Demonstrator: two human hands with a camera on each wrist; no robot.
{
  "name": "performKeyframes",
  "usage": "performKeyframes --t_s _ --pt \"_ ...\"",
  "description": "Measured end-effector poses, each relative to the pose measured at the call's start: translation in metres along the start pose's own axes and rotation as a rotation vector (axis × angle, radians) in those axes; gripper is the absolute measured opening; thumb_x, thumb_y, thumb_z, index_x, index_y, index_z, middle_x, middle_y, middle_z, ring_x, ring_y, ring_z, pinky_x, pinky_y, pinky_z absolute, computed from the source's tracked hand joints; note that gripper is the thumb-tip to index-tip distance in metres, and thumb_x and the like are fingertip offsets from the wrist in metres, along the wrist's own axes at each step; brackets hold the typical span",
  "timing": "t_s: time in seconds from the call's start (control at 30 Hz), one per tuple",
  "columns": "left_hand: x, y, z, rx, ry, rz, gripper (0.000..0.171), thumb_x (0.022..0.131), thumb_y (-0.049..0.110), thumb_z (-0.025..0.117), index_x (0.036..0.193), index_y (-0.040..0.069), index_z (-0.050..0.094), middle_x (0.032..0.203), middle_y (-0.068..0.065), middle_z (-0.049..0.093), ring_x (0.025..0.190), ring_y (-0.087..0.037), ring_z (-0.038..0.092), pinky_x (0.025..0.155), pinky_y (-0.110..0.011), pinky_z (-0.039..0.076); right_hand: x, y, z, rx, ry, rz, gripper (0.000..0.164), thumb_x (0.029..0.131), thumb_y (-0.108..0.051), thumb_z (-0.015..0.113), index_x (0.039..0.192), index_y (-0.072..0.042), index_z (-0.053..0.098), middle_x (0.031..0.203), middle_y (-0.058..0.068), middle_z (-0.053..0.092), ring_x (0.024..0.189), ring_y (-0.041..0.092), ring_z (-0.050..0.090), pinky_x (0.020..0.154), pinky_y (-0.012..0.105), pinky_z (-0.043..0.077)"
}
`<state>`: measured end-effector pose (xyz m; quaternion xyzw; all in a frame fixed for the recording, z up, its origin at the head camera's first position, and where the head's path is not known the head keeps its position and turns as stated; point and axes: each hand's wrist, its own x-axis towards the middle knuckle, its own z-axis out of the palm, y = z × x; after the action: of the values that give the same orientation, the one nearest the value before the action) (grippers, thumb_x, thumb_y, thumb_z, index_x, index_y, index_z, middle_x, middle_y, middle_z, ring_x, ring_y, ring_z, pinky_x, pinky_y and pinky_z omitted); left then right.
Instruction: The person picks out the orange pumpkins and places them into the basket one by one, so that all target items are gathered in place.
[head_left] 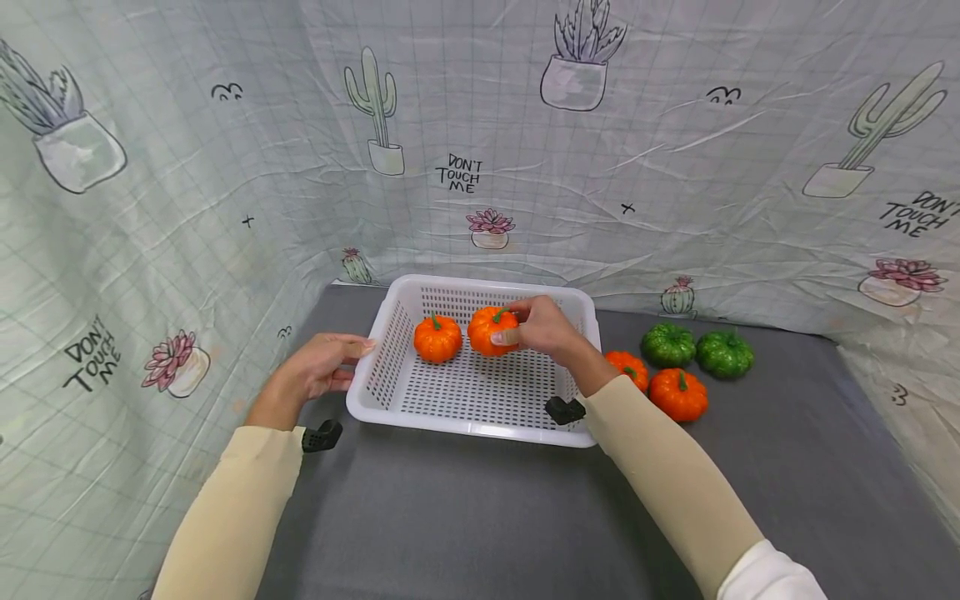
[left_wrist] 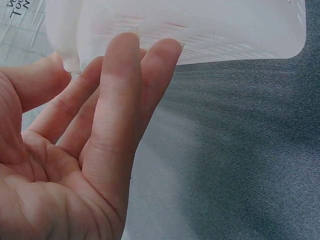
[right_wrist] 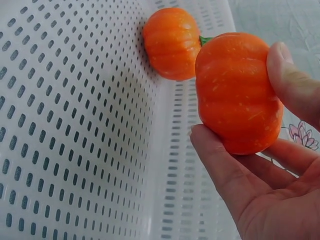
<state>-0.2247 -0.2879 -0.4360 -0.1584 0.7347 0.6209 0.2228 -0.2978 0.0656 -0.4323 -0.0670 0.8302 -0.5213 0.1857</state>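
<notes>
A white plastic basket (head_left: 472,429) with slotted walls stands on the dark grey table. My left hand (head_left: 327,362) grips its left side; in the left wrist view the thumb (left_wrist: 42,82) is at the rim and the fingers (left_wrist: 117,100) reach against the underside. Over the basket floor, my right hand (head_left: 543,327) holds a small orange pumpkin (head_left: 487,332) between thumb and fingers, its green stem showing. A second orange pumpkin (head_left: 438,339) sits inside the basket, just left of the held one. The right wrist view shows the held pumpkin (right_wrist: 240,95) close up.
Right of the basket, two orange pumpkins (head_left: 678,395) lie on the table, one partly hidden by my right arm. Two green pumpkins (head_left: 724,353) sit behind them. A printed cloth (head_left: 525,183) hangs behind the table (head_left: 465,517) and along its sides.
</notes>
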Motion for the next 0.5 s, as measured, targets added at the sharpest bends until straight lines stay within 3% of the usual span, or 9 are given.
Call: performKeyframes --t_s 0.5 --pt "-0.0022 -0.0003 -0.0005 -0.001 -0.008 -0.004 0.056 0.103 0.027 0.067 0.151 0.002 0.051 0.093 0.004 0.074 0.082 -0.016 0.077 0.074 -0.034 0.065 0.0036 -0.0034 0.0027 -0.047 0.034 0.016 0.066 0.085 -0.016 0.088 0.144 -0.004 0.061 0.141 0.018 0.062 0.117 0.032 0.064 0.089 0.034 0.061"
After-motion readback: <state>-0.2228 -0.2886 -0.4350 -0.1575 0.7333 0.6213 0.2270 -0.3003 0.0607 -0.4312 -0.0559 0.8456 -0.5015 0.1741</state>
